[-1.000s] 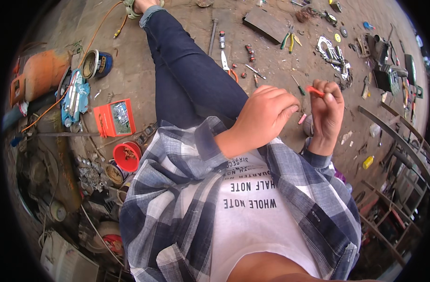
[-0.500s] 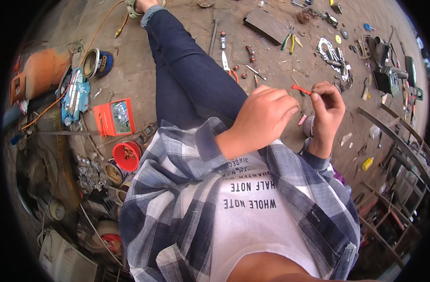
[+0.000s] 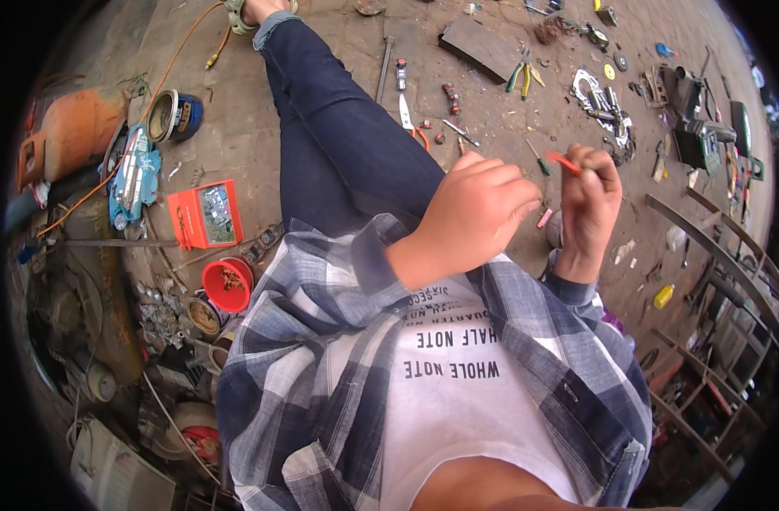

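A small thin red-orange piece [image 3: 566,163], of a kind I cannot make out, is pinched between the thumb and fingers of my right hand [image 3: 591,204], one end sticking out to the left. My left hand [image 3: 470,217] is held over my thigh with its back up and its fingers curled toward the thumb. Whatever its fingertips hold, if anything, is hidden. The two hands are apart. On the ground beyond them lie a thin screwdriver [image 3: 539,160], scissors with orange handles [image 3: 408,115] and green-handled pliers [image 3: 520,75].
To my left stand a red bucket [image 3: 228,285] with small brownish pieces, an open red box [image 3: 209,216], a blue paint can [image 3: 187,115] and an orange gas cylinder [image 3: 83,132]. A metal frame [image 3: 721,255] and yellow bottle [image 3: 664,296] lie at right. A dark flat block [image 3: 483,49] lies ahead.
My right hand has turned slightly, and the red-orange piece now points more up and left. My left hand stays nearly in place.
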`<state>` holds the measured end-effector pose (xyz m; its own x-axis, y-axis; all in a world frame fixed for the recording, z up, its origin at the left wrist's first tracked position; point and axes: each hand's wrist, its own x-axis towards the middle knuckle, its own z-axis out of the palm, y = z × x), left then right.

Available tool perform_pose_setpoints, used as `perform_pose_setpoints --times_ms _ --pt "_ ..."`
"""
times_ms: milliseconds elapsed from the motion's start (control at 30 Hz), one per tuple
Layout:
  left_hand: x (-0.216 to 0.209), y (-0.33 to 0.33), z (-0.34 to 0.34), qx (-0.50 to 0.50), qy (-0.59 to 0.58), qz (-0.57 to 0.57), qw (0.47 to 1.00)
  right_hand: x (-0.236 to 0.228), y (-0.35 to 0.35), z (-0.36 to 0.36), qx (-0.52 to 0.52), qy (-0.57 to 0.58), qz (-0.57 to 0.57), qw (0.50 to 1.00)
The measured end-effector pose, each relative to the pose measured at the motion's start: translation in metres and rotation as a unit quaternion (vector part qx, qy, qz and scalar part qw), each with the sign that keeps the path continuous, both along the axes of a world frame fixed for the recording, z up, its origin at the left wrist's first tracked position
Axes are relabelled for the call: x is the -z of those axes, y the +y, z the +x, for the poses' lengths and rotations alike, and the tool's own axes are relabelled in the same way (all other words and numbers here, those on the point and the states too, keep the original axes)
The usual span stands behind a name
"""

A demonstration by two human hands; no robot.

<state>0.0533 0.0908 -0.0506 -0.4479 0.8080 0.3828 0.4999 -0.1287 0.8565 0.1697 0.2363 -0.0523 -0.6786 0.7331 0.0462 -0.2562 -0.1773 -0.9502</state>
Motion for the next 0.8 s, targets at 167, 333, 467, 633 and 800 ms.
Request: perform_pose_setpoints --times_ms 167,333,467,633,800 --pt "0.001 -0.001 -0.007 -0.047 0.077 -0.009 0.996 -0.02 0.007 0.009 -0.197 -0.22 0.255 0.921" --pt "0.004 0.002 -0.004 -0.011 -0.031 -0.015 0.999 0.002 0.011 0.007 -0.241 0.046 0.037 0.969" --pt "0.007 0.001 -0.002 0.002 -0.084 -0.014 0.996 -0.001 -0.012 -0.008 -0.006 -0.104 0.103 0.989" --pt "0.0 -0.002 -0.013 -0.072 0.029 -0.013 0.997 -0.019 -0.01 -0.013 0.004 -0.189 0.467 0.864" --pt "-0.001 -0.001 -0.019 -0.117 0.053 -0.006 0.992 -0.03 -0.007 -0.009 -0.049 -0.204 0.473 0.855"
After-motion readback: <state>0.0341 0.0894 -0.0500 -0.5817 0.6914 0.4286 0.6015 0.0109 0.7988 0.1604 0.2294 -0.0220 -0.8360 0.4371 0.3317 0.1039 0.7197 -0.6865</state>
